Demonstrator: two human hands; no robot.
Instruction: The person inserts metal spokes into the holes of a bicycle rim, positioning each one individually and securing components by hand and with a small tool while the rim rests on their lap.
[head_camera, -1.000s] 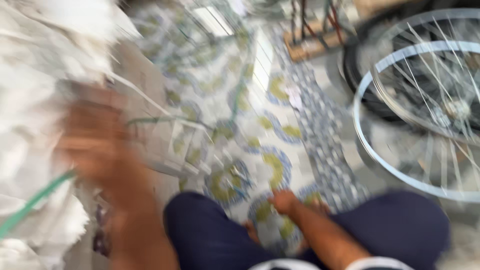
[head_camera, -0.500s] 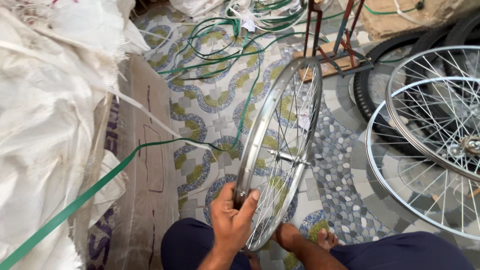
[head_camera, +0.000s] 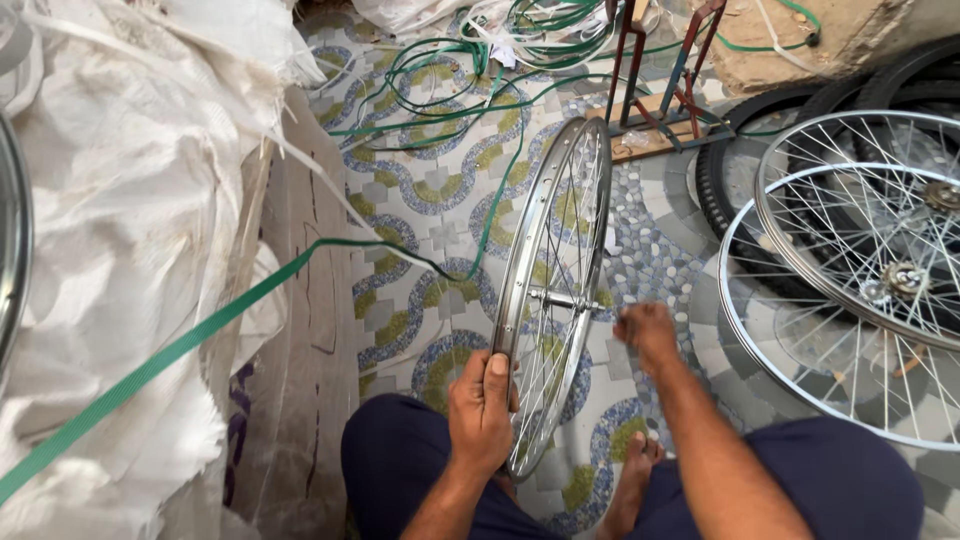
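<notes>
Patterned mosaic floor tiles (head_camera: 440, 190) underlie the upright silver spoked wheel rim (head_camera: 553, 290); left hand (head_camera: 482, 412) clasps it, right hand (head_camera: 645, 330) loosely curled, empty.

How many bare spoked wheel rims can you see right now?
3. One upright rim held at its lower edge by the left hand. Two lie stacked at right: upper rim, lower rim, both cut off by the frame. More may be hidden.

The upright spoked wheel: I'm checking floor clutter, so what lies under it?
Under the upright silver spoked wheel lies patterned mosaic tile floor, visible through the spokes. Its lowest rim is hidden behind the left hand.
</notes>
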